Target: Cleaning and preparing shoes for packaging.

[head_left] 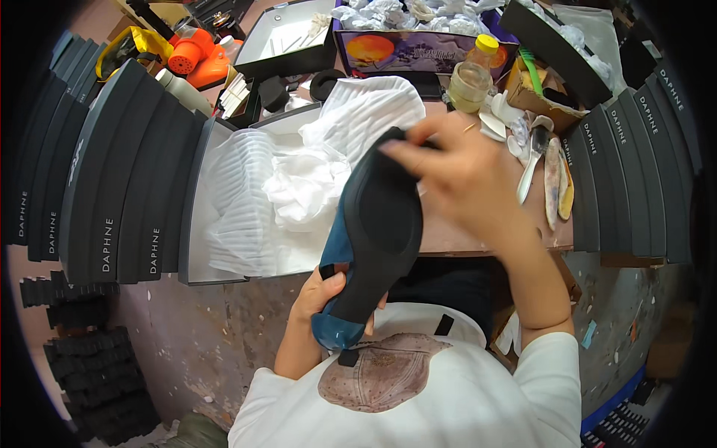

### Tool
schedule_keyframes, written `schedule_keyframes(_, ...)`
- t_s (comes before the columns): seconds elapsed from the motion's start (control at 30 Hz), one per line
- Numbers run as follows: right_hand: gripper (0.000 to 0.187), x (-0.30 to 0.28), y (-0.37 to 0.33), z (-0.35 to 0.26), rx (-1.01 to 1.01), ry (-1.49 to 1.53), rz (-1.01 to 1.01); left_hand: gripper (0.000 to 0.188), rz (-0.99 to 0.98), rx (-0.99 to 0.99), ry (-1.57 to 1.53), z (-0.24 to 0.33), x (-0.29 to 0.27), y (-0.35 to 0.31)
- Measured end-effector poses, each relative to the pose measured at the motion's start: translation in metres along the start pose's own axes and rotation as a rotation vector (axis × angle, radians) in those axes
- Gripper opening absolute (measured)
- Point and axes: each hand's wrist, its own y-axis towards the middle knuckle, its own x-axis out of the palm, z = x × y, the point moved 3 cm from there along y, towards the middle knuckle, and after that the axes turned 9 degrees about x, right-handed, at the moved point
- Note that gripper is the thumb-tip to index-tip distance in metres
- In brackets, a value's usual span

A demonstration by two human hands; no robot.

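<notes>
A dark blue shoe (pixel 382 209) with a black sole is turned sole up in front of my chest, its toe pointing away from me. My left hand (pixel 326 296) is closed around its heel end, thumb on the near side and fingertips showing beyond the other edge. At the toe, my right hand (pixel 455 160) has its fingers curled and pinched together, slightly smeared by motion; whether something small is between them is hidden. Just left of the shoe lies an open shoe box (pixel 290 264) with white crumpled tissue (pixel 306 187) and a pleated white wrap (pixel 240 201) inside.
Stacks of dark grey shoe boxes stand at the left (pixel 123 172) and right (pixel 635 172). At the back are a purple carton (pixel 411 52) of crumpled paper, a yellow-capped bottle (pixel 472 78) and an orange tool (pixel 193 56). A white-handled brush (pixel 532 160) lies on the right.
</notes>
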Motion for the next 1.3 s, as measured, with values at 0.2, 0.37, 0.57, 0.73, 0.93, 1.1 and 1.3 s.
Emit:
schedule_keyframes(0.2, 0.024, -0.005, -0.014, -0.044, -0.086, 0.323, 0.079, 0.061, 0.058, 0.038, -0.099, 0.0, 0.001, 0.002)
schedule_keyframes(0.37, 0.04, -0.035, -0.043, 0.0, 0.327, 0.1, 0.109, 0.054, 0.075, 0.047, -0.055, -0.009, 0.0, 0.019)
schedule_keyframes(0.57, 0.027, -0.027, -0.087, 0.011, 0.36, 0.015, -0.285, 0.051, 0.183, -0.013, 0.033, -0.02, 0.005, 0.02)
schedule_keyframes(0.73, 0.045, -0.073, -0.116, 0.01, 0.578, 0.336, -0.051, 0.053, 0.177, 0.073, -0.196, -0.006, 0.009, 0.01)
schedule_keyframes(0.93, 0.051, -0.122, -0.181, 0.057, 0.709, 0.33, 0.32, 0.052, 0.478, 0.126, 0.574, 0.071, 0.025, 0.004)
schedule_keyframes(1.1, 0.063, -0.117, -0.248, 0.114, 0.931, 0.867, 0.547, 0.029, 0.484, -0.342, 2.124, 0.146, 0.015, 0.024)
schedule_keyframes(1.3, 0.059, -0.071, -0.252, 0.132, 0.62, 1.651, 0.353, 0.05, 0.257, 0.236, 2.465, 0.084, 0.038, 0.079)
